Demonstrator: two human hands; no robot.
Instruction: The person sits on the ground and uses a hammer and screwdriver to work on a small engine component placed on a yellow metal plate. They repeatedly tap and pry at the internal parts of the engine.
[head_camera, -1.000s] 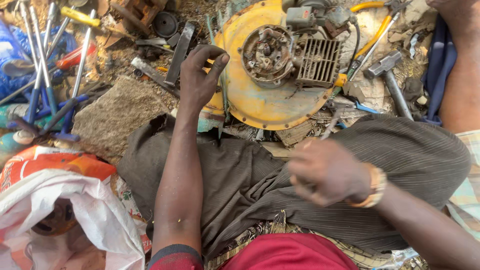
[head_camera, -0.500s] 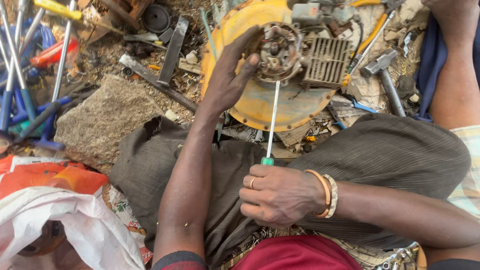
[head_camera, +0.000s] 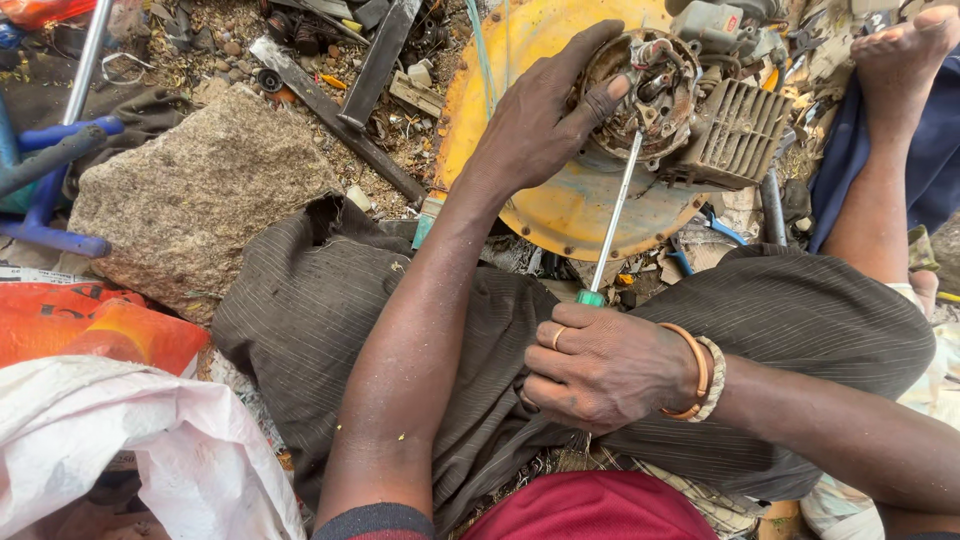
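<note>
A small engine (head_camera: 690, 95) with grey cooling fins sits on a round yellow housing (head_camera: 560, 200) on the ground ahead of my lap. My left hand (head_camera: 545, 115) rests on the housing, fingers spread against the round rusty hub of the engine. My right hand (head_camera: 600, 365) grips the green handle of a long screwdriver (head_camera: 612, 220). Its steel shaft runs up and its tip sits in the hub, beside my left fingertips. My legs in dark striped trousers (head_camera: 320, 300) lie under both arms.
A big flat stone (head_camera: 190, 190) lies at left, next to blue metal tubes (head_camera: 50, 170). Orange and white plastic bags (head_camera: 110, 400) are at lower left. Scrap metal bars (head_camera: 380, 60) and small parts litter the dirt. My bare foot (head_camera: 900, 50) reaches the upper right.
My right hand picked up the screwdriver and set its tip into the engine hub. My left hand slid from the housing's left edge to the hub. The view moved closer.
</note>
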